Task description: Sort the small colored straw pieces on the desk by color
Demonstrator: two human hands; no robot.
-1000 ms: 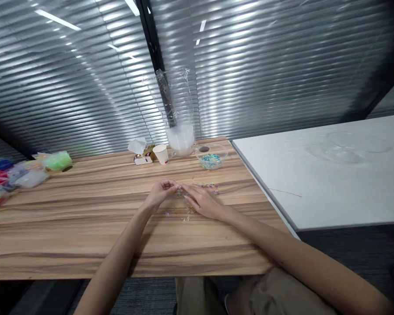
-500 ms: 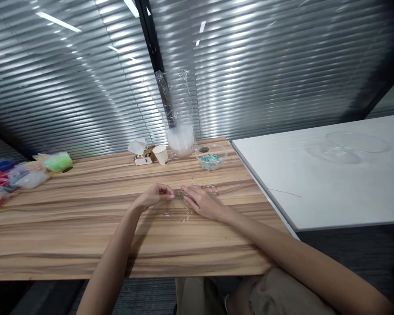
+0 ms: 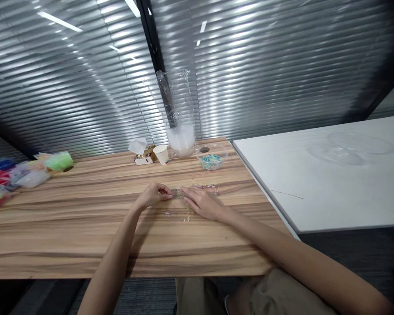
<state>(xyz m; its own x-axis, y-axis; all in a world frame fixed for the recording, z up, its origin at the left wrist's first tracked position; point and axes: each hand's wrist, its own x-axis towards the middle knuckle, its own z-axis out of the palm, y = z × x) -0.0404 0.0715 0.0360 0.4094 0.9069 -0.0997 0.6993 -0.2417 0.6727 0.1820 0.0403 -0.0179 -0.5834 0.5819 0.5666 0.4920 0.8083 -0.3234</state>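
Observation:
Both hands meet at the middle of the wooden table [image 3: 68, 227]. My left hand [image 3: 153, 195] is curled with its fingertips pinched on something tiny that I cannot make out. My right hand [image 3: 200, 202] lies palm down with its fingers stretched toward the left hand, the tips touching the same small spot. A scatter of small colourful bits [image 3: 210, 188] lies just beyond the right hand, and a few more bits [image 3: 187, 215] lie in front of the hands.
At the back stand a clear bowl of blue-green bits [image 3: 212, 157], a paper cup [image 3: 161, 154], a tall clear plastic bag [image 3: 179, 113] and crumpled wrappers [image 3: 138, 148]. Coloured packets [image 3: 26, 173] lie far left. A white table [image 3: 331, 175] adjoins on the right.
My left hand has dropped from slightly raised down to the table and shifted a little left. The right hand has hardly moved.

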